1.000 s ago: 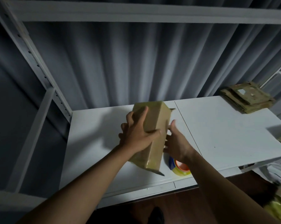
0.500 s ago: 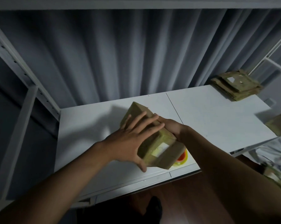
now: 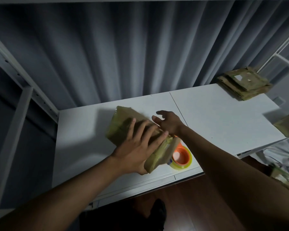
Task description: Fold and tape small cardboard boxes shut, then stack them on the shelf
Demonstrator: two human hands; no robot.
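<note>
A long brown cardboard box (image 3: 122,124) lies on its side on the white shelf board (image 3: 215,117), running from the back left toward the front right. My left hand (image 3: 138,145) is spread flat on its top and grips its near end. Just off the box's right side, my right hand (image 3: 168,121) hovers with fingers apart and nothing in it. A roll of clear tape with an orange core (image 3: 181,155) lies on the shelf right beside the box's near end, partly hidden by it.
A pile of flattened cardboard boxes (image 3: 243,83) sits at the shelf's back right corner. Another cardboard piece (image 3: 287,125) shows at the right edge. A grey curtain hangs behind; white shelf uprights (image 3: 20,75) stand at the left. Dark wooden floor lies below.
The box went from upright in both hands to lying on its side on the shelf. My right hand has let go and drawn away to the right; the left stays on it.
</note>
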